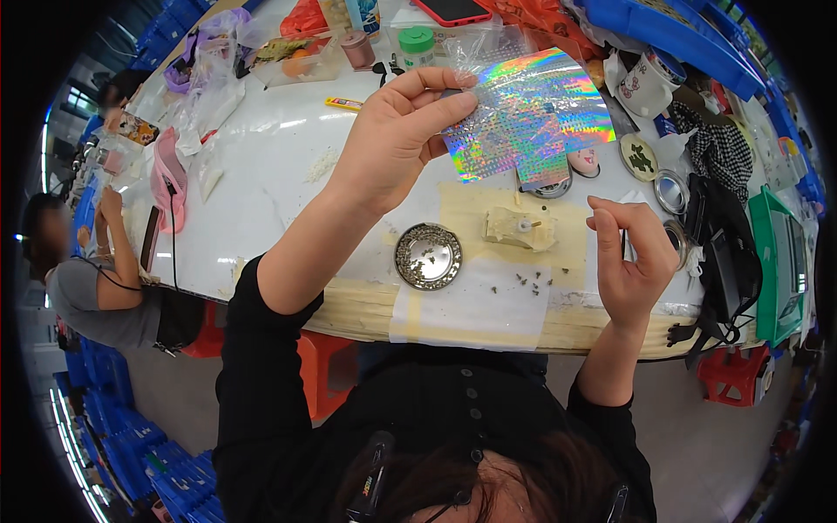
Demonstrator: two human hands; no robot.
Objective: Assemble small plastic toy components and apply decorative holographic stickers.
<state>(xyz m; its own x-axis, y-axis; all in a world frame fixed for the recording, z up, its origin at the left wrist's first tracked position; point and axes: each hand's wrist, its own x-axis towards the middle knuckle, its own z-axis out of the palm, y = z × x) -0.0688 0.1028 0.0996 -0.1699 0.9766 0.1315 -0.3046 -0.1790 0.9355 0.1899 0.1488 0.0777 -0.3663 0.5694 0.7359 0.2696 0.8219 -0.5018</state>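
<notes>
My left hand (pixel 392 131) pinches a shiny rainbow holographic sheet (pixel 523 109) by its left edge, raised above the table. Rows of small marks cover the sheet, and clear plastic shows behind its top. My right hand (pixel 635 257) hovers at the right with thumb and fingers curled together; a thin dark sliver shows by the fingers, too small to name. Between the hands, on the table, a round metal dish (pixel 428 256) contains many small metal pieces. A block wrapped in cream tape (pixel 520 228) stands right of the dish. Several small dark pieces (pixel 535 281) lie on white paper (pixel 471 301).
Behind the sheet are a green-lidded jar (pixel 417 44) and a red-cased phone (pixel 453 10). A yellow cutter (pixel 343 104) lies at the left. On the right are a white mug (pixel 647 85), a black bag (pixel 724 253) and a green tray (pixel 776 261). Another person (pixel 96 279) sits far left.
</notes>
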